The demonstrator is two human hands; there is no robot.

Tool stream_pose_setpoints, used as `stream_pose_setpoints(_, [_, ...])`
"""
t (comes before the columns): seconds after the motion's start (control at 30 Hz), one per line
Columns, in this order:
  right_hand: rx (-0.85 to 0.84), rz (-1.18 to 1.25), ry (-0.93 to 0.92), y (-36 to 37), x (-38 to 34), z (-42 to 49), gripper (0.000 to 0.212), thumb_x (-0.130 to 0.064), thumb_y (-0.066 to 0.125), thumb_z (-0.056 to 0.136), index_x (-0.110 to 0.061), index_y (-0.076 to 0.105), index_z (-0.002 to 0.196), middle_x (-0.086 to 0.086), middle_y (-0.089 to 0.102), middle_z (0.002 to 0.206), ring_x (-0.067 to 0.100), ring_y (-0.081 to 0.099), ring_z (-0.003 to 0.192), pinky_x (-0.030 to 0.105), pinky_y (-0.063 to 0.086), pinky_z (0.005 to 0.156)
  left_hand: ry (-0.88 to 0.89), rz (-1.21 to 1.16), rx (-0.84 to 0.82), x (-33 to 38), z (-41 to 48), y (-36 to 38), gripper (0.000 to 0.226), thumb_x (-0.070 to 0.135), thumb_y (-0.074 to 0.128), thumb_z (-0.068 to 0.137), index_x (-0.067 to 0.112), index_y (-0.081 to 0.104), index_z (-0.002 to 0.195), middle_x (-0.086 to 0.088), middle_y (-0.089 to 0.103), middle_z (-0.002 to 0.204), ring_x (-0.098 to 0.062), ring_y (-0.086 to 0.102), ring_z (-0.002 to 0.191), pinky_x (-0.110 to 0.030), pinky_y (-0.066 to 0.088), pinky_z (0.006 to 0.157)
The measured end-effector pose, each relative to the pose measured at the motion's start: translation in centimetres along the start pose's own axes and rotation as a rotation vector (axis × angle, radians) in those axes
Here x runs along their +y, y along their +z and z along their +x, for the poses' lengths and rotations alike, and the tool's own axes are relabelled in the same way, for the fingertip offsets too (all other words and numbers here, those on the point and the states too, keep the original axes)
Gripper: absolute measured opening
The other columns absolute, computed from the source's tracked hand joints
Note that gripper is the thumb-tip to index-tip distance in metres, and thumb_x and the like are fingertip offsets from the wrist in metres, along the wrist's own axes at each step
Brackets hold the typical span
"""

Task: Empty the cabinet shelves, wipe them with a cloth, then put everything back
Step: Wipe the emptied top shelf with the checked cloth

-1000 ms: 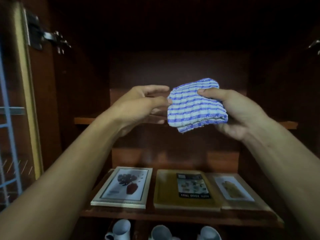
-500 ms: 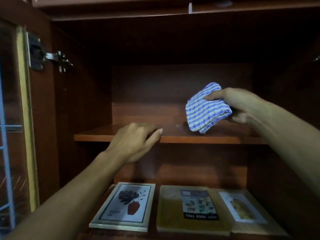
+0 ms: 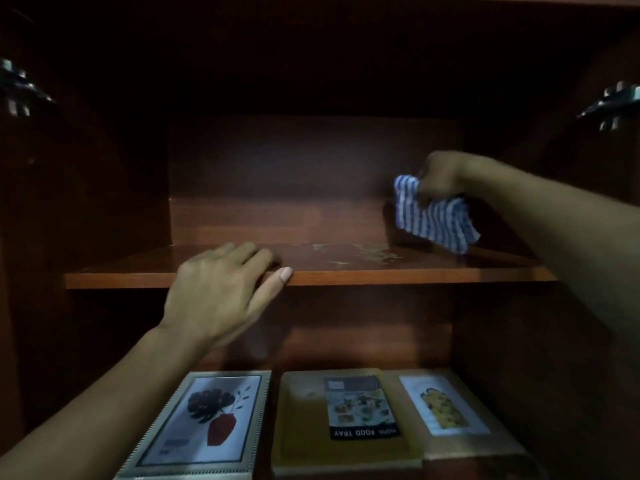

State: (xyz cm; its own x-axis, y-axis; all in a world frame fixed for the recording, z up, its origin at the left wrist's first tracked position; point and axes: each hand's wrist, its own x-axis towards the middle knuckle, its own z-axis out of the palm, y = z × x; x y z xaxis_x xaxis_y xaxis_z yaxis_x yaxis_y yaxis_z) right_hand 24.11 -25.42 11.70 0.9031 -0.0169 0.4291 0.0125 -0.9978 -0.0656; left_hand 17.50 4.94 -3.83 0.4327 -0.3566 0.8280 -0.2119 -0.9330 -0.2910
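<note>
cloth (image 3: 437,219) bunches under curled grip of right hand (image 3: 442,174); left hand (image 3: 215,292) rests flat on shelf (image 3: 398,277) edge.

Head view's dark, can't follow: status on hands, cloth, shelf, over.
Right hand grips striped cloth, upper shelf right rear. Left hand rests on shelf edge. Pale smudges beside cloth; nothing blocking.

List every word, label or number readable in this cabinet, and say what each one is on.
"FOOD TRAY": black band of the label on the yellow tray, upside down to the camera.
Smaller word beside it and the label's fine print: too blurred to read.
Small print in the lower left of the framed flower picture: too blurred to read.
Right-hand picture: no readable text.
</note>
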Motion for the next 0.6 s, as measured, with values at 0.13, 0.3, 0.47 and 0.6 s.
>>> stream_pose_setpoints(0.13, [-0.190, -0.268, -0.114, 3.4, -3.2, -2.0, 0.034, -0.032, 0.055, 0.093, 0.000, 0.066, 0.089, 0.012, 0.058, 0.087, 0.026, 0.052, 0.074, 0.029, 0.042, 0.058, 0.032, -0.030, 0.037, 0.2, -0.1, 0.2, 0.046, 0.051, 0.029, 0.097, 0.021, 0.063, 0.090, 0.001, 0.061, 0.079, -0.025, 0.061, 0.068, -0.028, 0.038, 0.052])
stream_pose_setpoints(0.3, [-0.190, -0.031, -0.288, 3.0, -4.2, -4.0, 0.025, -0.030, 0.064, 0.091, -0.006, 0.069, 0.089, 0.006, 0.062, 0.073, 0.017, 0.055, 0.064, 0.024, 0.040, 0.051, 0.033, -0.040, 0.001, 0.0, 0.0, 0.0, 0.052, 0.056, 0.024, 0.097, 0.023, 0.065, 0.095, 0.003, 0.064, 0.085, -0.023, 0.062, 0.073, -0.030, 0.044, 0.056])
stream_pose_setpoints(0.47, [-0.272, -0.097, -0.087, 2.2, 0.7, -3.1, 0.029, -0.028, 0.067, 0.088, 0.001, 0.071, 0.093, 0.010, 0.063, 0.079, 0.021, 0.057, 0.067, 0.029, 0.045, 0.060, 0.028, -0.182, -0.091, -0.8, 0.0, -1.2, 0.062, 0.061, 0.018, 0.094, 0.022, 0.065, 0.107, 0.003, 0.068, 0.098, -0.020, 0.064, 0.088, -0.036, 0.049, 0.073])
stream_pose_setpoints(0.6, [-0.251, -0.159, 0.021, 3.7, 1.5, -1.1, 0.027, -0.028, 0.063, 0.090, -0.003, 0.068, 0.095, 0.011, 0.064, 0.092, 0.026, 0.061, 0.080, 0.033, 0.051, 0.071, -0.023, -0.211, -0.059, -2.6, -1.2, -2.3, 0.061, 0.058, 0.022, 0.095, 0.021, 0.067, 0.114, 0.001, 0.069, 0.109, -0.021, 0.063, 0.101, -0.040, 0.048, 0.083])
